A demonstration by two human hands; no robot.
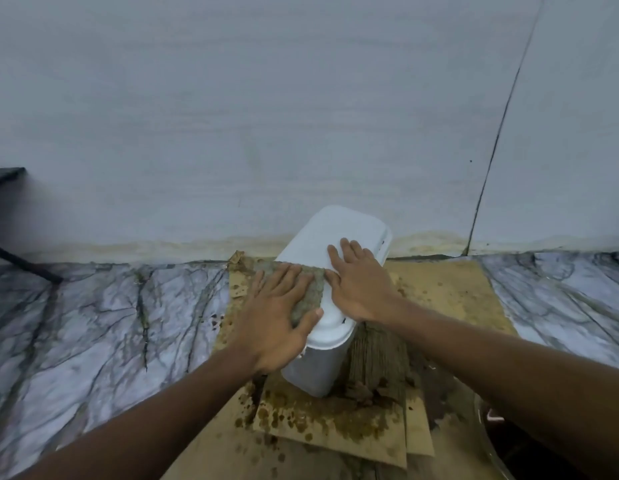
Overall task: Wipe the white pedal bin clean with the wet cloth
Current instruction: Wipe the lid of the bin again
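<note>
The white pedal bin (339,233) stands on stained cardboard against the wall, its lid closed. A grey-green wet cloth (313,289) lies across the left part of the lid. My left hand (276,313) presses flat on the cloth, fingers spread, thumb curled over the lid's front edge. My right hand (360,282) rests flat on the bare lid just right of the cloth, fingers apart and pointing toward the wall. The bin's pedal is hidden from view.
Brown cardboard sheets (446,292) with dark stains cover the marbled floor (93,313) under the bin. A brown ribbed rag (377,362) lies beside the bin's right side. A pale wall (266,116) rises right behind. A dark rounded vessel (529,452) sits at bottom right.
</note>
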